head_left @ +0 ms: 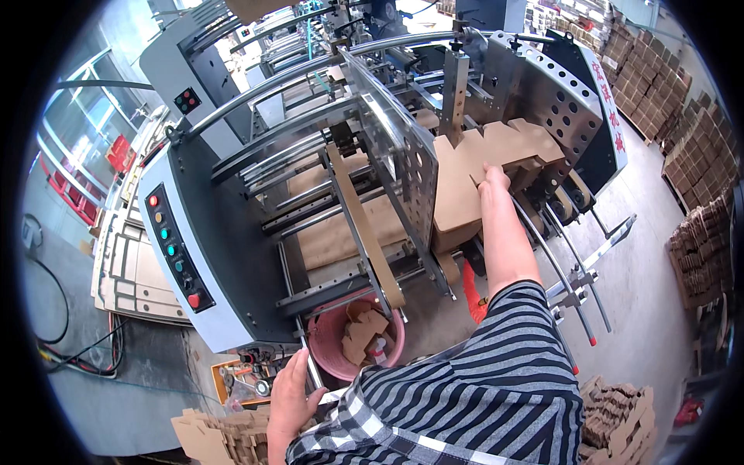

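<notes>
At the machine's feed end stands a stack of flat brown cardboard blanks (459, 190) with notched edges, against an upright perforated metal plate (418, 186). My right hand (494, 180) reaches forward to the near notched edge of these blanks and is closed on it; some fingers are hidden. Low on the left, my left hand (291, 394) is open, its fingers stretched and thumb apart, with nothing in it. It is beside a thin metal rail (311, 368) at the machine's near corner; whether they touch I cannot tell.
Below the machine sits a pink bucket (329, 358) with cardboard scraps. A button panel (177, 246) faces me on the left. Metal rods (577, 298) jut out at right. Blanks are piled near my feet (620, 418), and stacked cartons (647, 74) line the far right.
</notes>
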{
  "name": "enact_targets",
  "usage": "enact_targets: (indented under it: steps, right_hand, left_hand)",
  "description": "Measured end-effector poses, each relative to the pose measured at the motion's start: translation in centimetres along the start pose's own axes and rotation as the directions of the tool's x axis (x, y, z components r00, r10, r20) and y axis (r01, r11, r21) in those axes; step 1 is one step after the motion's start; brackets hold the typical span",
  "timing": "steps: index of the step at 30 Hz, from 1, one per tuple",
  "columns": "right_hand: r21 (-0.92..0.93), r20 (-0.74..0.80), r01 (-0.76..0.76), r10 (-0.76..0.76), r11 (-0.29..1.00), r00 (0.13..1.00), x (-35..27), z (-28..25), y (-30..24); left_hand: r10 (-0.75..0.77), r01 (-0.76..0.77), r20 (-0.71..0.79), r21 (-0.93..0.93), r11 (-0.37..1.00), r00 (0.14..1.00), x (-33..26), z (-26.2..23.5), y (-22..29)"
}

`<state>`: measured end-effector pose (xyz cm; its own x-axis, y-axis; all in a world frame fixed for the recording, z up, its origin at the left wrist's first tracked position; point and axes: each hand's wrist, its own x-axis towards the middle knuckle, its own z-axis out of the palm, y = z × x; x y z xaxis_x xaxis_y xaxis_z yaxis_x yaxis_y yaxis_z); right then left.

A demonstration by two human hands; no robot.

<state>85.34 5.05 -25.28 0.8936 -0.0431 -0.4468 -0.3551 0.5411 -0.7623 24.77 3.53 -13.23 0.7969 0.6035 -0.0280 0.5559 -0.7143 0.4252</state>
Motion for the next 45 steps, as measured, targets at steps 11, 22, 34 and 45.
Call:
enact_targets:
  steps: [11,22,34,45]
  right_hand:
    - [-0.993,0.109,0.120,0.363,-0.007,0.926,2.0,0.0,-5.0]
    - [-0.941,0.307,0.291,-0.073,-0.171,0.949,6.5,-1.8,-6.8]
    - [-0.959,0.274,0.266,-0.079,-0.095,0.958,9.6,1.4,-1.4]
    - [-0.930,0.288,0.281,-0.001,0.236,0.958,10.0,-1.5,0.1]
  left_hand:
    - [-0.031,0.032,0.049,-0.029,0.999,0.998,0.7,0.9,-0.4]
    - [-0.095,0.098,0.097,-0.025,0.995,0.991,-0.2,2.3,-1.1]
    - [-0.168,0.182,0.194,-0.059,0.981,0.967,-0.4,3.4,-1.9]
    - [-0.063,0.087,0.257,-0.082,0.993,0.964,2.3,4.2,-2.1]
